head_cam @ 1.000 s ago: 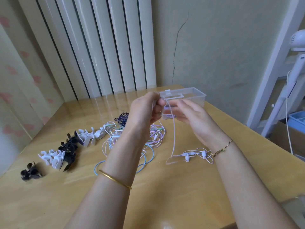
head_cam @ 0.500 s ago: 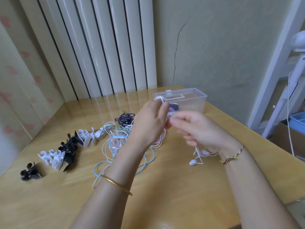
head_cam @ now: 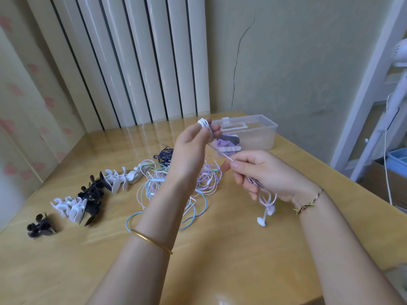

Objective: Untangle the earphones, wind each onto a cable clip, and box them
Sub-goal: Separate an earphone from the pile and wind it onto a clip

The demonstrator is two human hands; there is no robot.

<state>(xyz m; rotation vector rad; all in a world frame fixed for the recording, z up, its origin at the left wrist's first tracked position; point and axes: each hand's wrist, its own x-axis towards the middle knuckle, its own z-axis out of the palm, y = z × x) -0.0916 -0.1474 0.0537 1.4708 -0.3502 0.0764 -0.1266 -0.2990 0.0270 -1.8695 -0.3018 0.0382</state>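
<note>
1. Our left hand [head_cam: 191,148] grips a white clip [head_cam: 203,124] above mid-bench [head_cam: 242,260]; cord is wound round it.
2. Our right hand [head_cam: 264,172] pinches that cord [head_cam: 226,156]; its earbuds [head_cam: 263,220] dangle below.
3. Tangled earphones [head_cam: 176,183] lie under the left wrist; the box [head_cam: 264,133] stands at the far right corner.
4. Spare clips [head_cam: 88,194] line the left side.

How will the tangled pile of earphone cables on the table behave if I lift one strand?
Probably floppy: the tangled cables lie in loose loops on the table. Several strands would likely rise together, since pink, blue and white loops cross. Probably light; the cords look thin.
</note>
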